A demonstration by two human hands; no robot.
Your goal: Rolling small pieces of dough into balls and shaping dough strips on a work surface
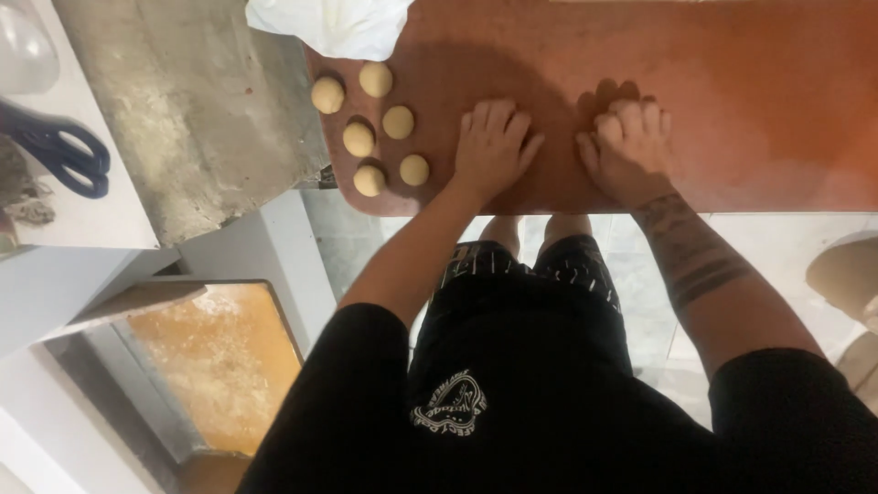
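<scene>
So, looking down from the head camera, both hands sit palm-down on a reddish-brown board (732, 82) that runs across the top of the frame. The left hand (492, 146) is cupped over the surface with its fingers spread a little and curled down; whatever is under the palm is hidden, so I can't tell if it's closed around a piece of dough or just pressing on the wood. Same story with the right hand (626, 146): fingers bunched and curled downward, palm covering the spot beneath it, contents not visible. The two hands are near each other, a small gap of bare board between them.

Just beside the left hand, toward the board's left end, six round dough balls (399, 122) lie in two loose columns, pale tan and smooth, none touching the hand. A crumpled white cloth (329, 23) hangs over the board's top-left corner, close above the balls.

Off to the left there's a grey concrete slab (183, 110), then a white counter (101, 210) with dark blue scissors (55, 151) lying on it.
</scene>
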